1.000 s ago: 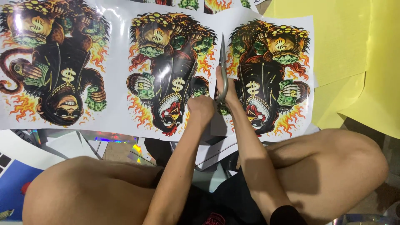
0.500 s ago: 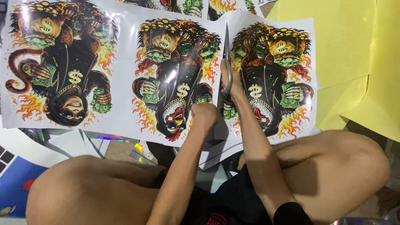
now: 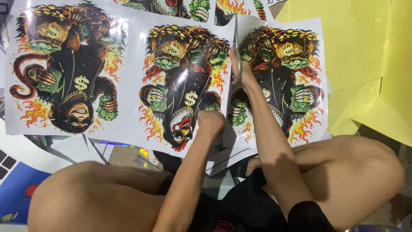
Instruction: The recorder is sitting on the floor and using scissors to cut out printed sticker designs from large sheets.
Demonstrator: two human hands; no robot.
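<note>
Where the view begins at the far left, a corner of a blue sheet (image 3: 17,193) shows beside the person's bare left knee (image 3: 94,197), and above it lies the glossy printed sheet (image 3: 128,116), a white film carrying a row of the same cartoon figure in a black jacket with money bags, banknotes and flames; the leftmost print (image 3: 68,73) lies flat and untouched, with light glaring off its top. Further in, the left hand (image 3: 211,124) rests closed on the lower edge of the middle print (image 3: 184,86), its grip pressed narrow against the film and pinning it down just beside the cut line. Right of that, the right hand (image 3: 242,73) has its grip closed through the handles of a pair of scissors (image 3: 236,51), whose blades point away from the person and run up the white gap between the middle print and the right print (image 3: 283,81); how far apart the blades stand I cannot tell. The right print lies partly under the right forearm. Beyond it, at the far right, yellow sheets (image 3: 360,56) overlap one another, and the right knee (image 3: 356,180) fills the lower corner
</note>
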